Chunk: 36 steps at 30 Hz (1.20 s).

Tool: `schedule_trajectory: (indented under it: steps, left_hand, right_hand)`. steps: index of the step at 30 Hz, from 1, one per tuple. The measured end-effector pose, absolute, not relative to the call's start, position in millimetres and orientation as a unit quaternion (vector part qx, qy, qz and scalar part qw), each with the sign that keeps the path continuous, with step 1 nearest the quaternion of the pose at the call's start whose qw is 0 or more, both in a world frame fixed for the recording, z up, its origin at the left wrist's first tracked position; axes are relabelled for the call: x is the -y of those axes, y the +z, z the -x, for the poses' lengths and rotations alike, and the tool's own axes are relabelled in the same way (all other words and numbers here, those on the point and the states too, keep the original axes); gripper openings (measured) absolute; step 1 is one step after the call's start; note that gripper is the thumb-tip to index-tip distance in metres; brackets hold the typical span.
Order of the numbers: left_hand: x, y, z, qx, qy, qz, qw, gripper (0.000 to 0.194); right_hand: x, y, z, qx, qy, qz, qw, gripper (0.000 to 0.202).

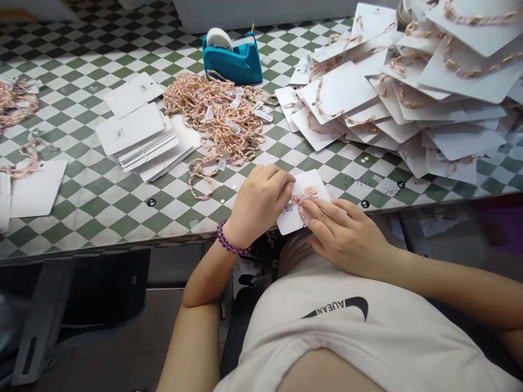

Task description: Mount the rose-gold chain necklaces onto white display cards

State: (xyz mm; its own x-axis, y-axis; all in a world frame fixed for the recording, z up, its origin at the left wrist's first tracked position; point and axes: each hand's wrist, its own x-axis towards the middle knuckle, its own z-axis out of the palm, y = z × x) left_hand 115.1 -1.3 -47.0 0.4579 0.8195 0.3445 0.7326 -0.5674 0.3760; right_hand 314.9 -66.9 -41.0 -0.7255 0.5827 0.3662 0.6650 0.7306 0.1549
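A small white card [317, 180] with a pink and gold beaded strand [309, 193] bunched on it is between my hands at the table's front edge. My left hand [261, 202], with a purple bead bracelet [227, 239] on its wrist, is closed at the card's left edge, fingers curled and tips partly hidden. From the right, my right hand [347, 233] presses the beads against the card with its fingertips; its thumb is near the card's lower edge. Left of the card, one loose beaded strand [200, 184] lies beside a heap of similar strands [223, 117] with small white tags.
Behind the heap stands a blue tape dispenser [232, 59]. Blank white cards [133, 128] are stacked to its left. A large pile of cards with beaded strands [339, 90] spreads over the right side. More strands [18, 103] and cards [36, 188] lie far left on the checkered tablecloth [106, 212].
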Motion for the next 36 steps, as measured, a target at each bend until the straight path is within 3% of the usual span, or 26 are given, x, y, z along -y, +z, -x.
schedule_trajectory:
  steps: [5,19,27,36]
  left_hand:
    - [1,-48,-118,-0.476,0.231,-0.844,0.09,0.021]
    - [0,-50,-120,-0.479,0.22,-0.845,0.091,0.022]
    - [1,-49,-113,-0.453,0.246,-0.848,0.124,0.024]
    - [6,-45,-109,-0.416,0.224,-0.877,0.084,0.021]
  right_hand:
    - [68,-44,-320,0.921,-0.085,0.337,0.178,0.013]
    - [70,-37,-313,0.921,-0.103,0.359,0.11,0.022]
    - [60,-35,-323,0.916,-0.011,0.337,0.219,0.01]
    - [60,-40,-321,0.919,-0.05,0.363,0.147,0.016]
